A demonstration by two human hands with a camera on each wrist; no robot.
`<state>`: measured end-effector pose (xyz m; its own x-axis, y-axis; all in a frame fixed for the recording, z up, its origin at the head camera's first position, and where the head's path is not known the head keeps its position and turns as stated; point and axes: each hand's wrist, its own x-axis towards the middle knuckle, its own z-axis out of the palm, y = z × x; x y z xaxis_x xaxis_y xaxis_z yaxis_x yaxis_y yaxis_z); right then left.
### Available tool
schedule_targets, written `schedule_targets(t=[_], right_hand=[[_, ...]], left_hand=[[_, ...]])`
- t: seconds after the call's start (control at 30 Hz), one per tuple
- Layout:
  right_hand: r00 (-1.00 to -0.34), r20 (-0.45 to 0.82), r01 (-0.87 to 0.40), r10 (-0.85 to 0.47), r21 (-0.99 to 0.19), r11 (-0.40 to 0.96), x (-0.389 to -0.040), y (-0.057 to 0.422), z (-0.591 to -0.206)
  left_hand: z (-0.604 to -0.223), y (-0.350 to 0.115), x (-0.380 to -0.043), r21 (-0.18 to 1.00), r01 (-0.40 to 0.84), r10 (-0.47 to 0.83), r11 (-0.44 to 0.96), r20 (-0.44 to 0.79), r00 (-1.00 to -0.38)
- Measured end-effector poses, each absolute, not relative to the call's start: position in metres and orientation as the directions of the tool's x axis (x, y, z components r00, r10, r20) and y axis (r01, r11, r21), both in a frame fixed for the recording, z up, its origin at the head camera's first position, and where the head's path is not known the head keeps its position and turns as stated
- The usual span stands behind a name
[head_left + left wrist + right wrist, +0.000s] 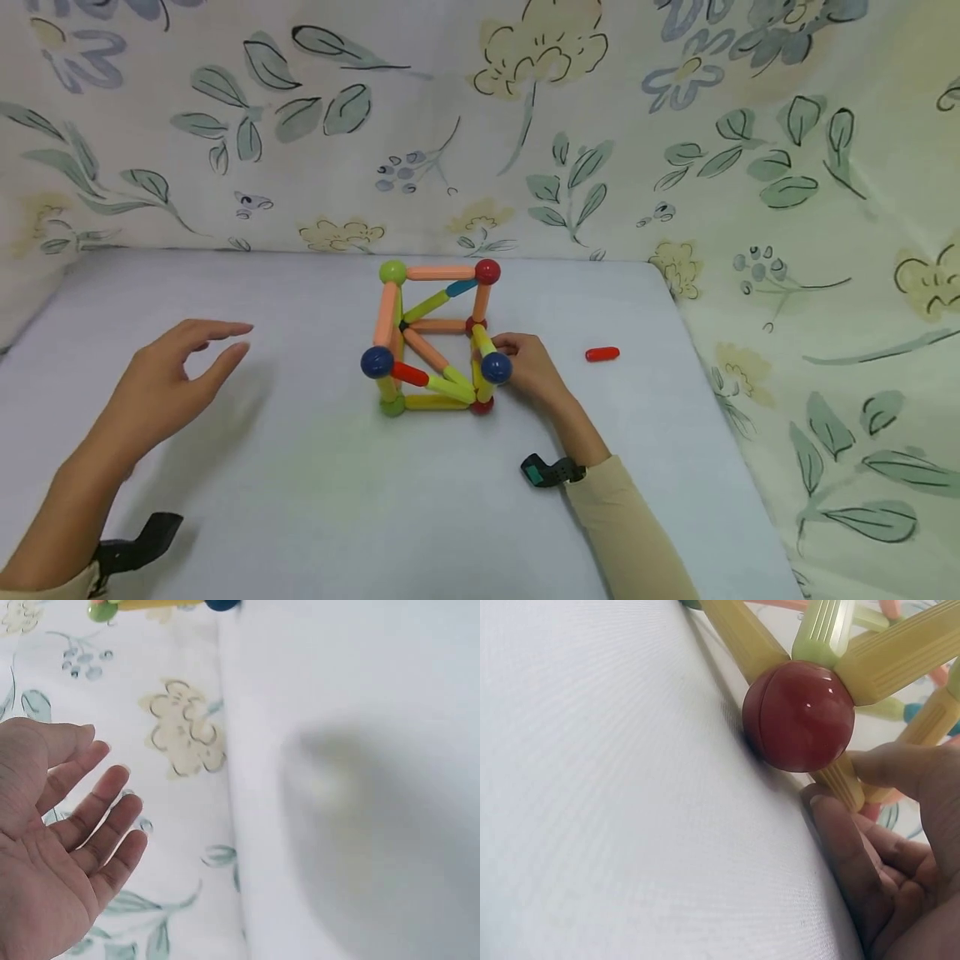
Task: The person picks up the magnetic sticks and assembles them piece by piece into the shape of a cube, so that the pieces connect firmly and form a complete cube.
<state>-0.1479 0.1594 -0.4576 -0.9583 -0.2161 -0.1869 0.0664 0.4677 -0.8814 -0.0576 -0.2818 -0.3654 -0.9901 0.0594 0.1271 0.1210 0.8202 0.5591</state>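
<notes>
A cube-like frame of coloured rods and balls (438, 402) stands on the white table. It has orange, yellow, green, blue and red rods, with red, green and dark blue balls at corners and a small black ball at the back. At its right side my right hand (528, 367) pinches a yellow rod (840, 784) low down, between thumb and fingers, beside a red ball (802, 716). My left hand (168, 379) hangs above the table, left of the frame, holding nothing. In the left wrist view its fingers (105, 829) are spread and slightly bent.
One loose red rod (602, 354) lies on the table to the right of my right hand. White cloth with a flower and leaf pattern (450, 167) hangs behind the table (337, 517) and along its right edge. Each wrist wears a black strap (555, 472).
</notes>
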Motion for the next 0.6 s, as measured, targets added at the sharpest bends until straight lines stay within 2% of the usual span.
schedule_targets(t=[0.1,0.2,0.33,0.47,0.6], right_hand=[[-0.959,-0.181,0.056,-0.218,-0.875,0.482,-0.146,0.158,-0.46],[-0.964,-0.173,0.05,-0.204,-0.866,0.498,-0.147,0.16,-0.459],[-0.961,-0.176,0.046,-0.216,-0.865,0.501,-0.149,0.161,-0.46],[-0.963,-0.158,0.031,-0.219,-0.87,0.493,-0.149,0.16,-0.461],[-0.961,-0.157,0.024,-0.229,-0.869,0.494,-0.15,0.158,-0.462]], left_hand=[[-0.378,-0.294,-0.036,0.552,0.092,0.029,0.828,0.122,-0.992],[-0.39,-0.295,-0.024,0.557,0.119,0.032,0.822,0.164,-0.986],[-0.395,-0.296,-0.014,0.496,0.093,-0.001,0.863,0.186,-0.983],[-0.396,-0.309,-0.008,0.384,-0.065,-0.12,0.921,0.122,-0.985],[-0.402,-0.327,0.004,0.315,-0.229,-0.248,0.921,0.02,-0.969]])
